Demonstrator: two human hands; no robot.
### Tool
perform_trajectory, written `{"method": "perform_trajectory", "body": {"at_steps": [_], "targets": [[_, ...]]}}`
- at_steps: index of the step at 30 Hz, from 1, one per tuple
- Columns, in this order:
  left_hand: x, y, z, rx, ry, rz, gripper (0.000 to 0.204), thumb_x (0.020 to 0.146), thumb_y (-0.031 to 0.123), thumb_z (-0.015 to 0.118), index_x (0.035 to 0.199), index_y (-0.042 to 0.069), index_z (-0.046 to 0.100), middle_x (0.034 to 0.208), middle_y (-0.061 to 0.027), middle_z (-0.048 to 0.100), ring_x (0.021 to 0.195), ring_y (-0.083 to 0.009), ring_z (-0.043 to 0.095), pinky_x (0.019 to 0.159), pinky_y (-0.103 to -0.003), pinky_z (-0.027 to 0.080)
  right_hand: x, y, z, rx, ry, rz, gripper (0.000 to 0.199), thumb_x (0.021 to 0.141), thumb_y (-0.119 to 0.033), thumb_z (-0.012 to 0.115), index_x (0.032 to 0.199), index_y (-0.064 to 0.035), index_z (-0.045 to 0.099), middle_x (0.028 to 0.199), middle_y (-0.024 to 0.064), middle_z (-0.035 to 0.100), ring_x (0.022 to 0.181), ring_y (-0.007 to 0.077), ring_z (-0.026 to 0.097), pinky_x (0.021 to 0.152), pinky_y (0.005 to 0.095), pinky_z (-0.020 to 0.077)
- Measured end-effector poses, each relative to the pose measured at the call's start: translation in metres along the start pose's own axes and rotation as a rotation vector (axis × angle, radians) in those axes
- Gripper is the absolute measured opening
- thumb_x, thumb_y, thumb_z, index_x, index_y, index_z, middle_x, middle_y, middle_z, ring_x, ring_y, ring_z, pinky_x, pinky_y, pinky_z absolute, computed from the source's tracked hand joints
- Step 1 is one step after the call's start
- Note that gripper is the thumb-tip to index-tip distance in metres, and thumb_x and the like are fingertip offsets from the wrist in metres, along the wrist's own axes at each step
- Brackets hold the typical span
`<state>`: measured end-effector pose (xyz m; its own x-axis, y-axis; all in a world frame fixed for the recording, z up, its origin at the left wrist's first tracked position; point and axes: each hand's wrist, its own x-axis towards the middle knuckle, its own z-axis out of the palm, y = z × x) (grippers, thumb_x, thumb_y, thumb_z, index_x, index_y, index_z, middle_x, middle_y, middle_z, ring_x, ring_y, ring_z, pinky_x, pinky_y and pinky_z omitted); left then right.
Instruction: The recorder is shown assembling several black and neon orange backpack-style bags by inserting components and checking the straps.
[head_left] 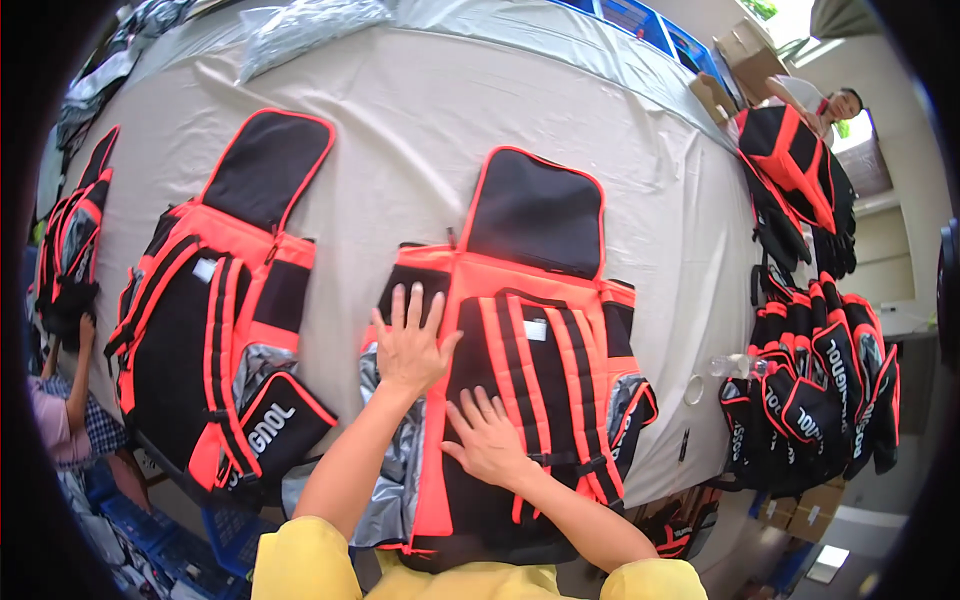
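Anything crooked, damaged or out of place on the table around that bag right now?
Nothing looks damaged or spilled. Both hands, left hand and right hand, lie flat on the orange-and-black bag, which lies straight. The second bag lies slightly tilted and overhangs the near table edge. The table cover is wrinkled.

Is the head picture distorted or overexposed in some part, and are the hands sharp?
Head view: fisheye bends the table edge and blackens the corners; the window area at upper right is blown out; the left hand and right hand on the orange-black bag look sharp.
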<state>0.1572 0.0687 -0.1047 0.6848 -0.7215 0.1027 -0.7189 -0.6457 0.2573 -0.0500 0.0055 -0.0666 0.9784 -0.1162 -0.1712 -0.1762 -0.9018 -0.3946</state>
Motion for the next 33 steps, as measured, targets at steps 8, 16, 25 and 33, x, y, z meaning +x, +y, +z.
{"method": "perform_trajectory", "body": {"at_steps": [8,16,25,33], "targets": [[-0.001,0.002,0.050,0.077,-0.053,0.005,0.081,0.096,0.049,0.065,0.164,0.012,0.041,0.173,-0.0215,0.029,0.163,-0.0405,0.019,0.124,-0.075,0.008,0.079,0.177,-0.085,0.410,0.550,0.266,0.021,0.102,-0.014,0.069,0.119,-0.0031,0.073,0.098,0.0172,0.074,0.087,0.0307,0.073,0.077,0.0404,0.0570],[-0.005,0.004,0.060,0.126,-0.083,0.027,0.084,0.094,0.046,0.063,0.165,0.009,0.038,0.173,-0.0243,0.028,0.163,-0.0438,0.018,0.124,-0.075,0.008,0.164,0.283,-0.060,-0.050,0.551,0.117,0.011,0.089,-0.017,0.077,0.096,-0.0103,0.072,0.098,0.0067,0.063,0.096,0.0298,0.065,0.073,0.0436,0.0577],[0.009,0.009,0.060,0.163,-0.127,-0.032,0.082,0.094,0.046,0.062,0.162,0.005,0.040,0.171,-0.0263,0.028,0.162,-0.0452,0.019,0.124,-0.074,0.008,0.284,0.133,-0.027,0.238,0.508,-0.255,0.003,0.087,-0.012,0.067,0.088,-0.0092,0.068,0.091,0.0082,0.065,0.090,0.0297,0.071,0.069,0.0420,0.0607],[0.016,0.021,0.060,0.065,-0.082,0.015,0.083,0.091,0.047,0.066,0.160,0.008,0.043,0.170,-0.0250,0.030,0.161,-0.0449,0.021,0.123,-0.077,0.009,0.225,0.394,-0.113,0.058,0.835,0.898,0.075,0.098,-0.039,0.073,0.146,0.0106,0.044,0.135,0.0304,0.064,0.123,0.0384,0.067,0.100,0.0495,0.0554]]}}
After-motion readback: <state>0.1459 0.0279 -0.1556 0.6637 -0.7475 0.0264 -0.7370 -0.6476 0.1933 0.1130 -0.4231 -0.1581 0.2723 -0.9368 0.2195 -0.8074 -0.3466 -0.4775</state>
